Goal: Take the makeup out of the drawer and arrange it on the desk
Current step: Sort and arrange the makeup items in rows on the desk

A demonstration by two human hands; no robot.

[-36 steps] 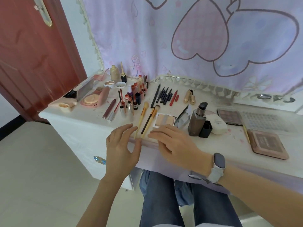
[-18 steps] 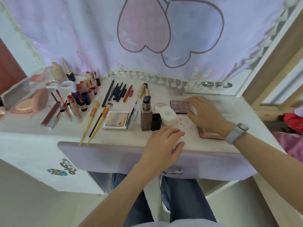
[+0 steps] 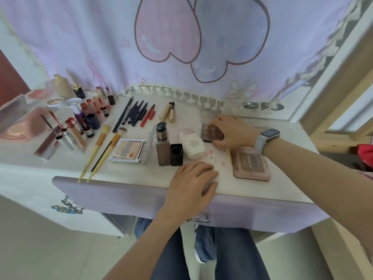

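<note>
Gripping eyeshadow palette (image 3: pixel 212 134), right hand (image 3: pixel 232 131).

eyeshadow palette (image 3: pixel 212 135) half hidden under right hand (image 3: pixel 232 132), pink compact (image 3: pixel 18 130) cut off at left edge

The right hand (image 3: pixel 232 131) grips a dark rectangular eyeshadow palette (image 3: pixel 212 134); the left hand (image 3: pixel 191 178) rests flat on the white desk (image 3: pixel 141 172).
</note>
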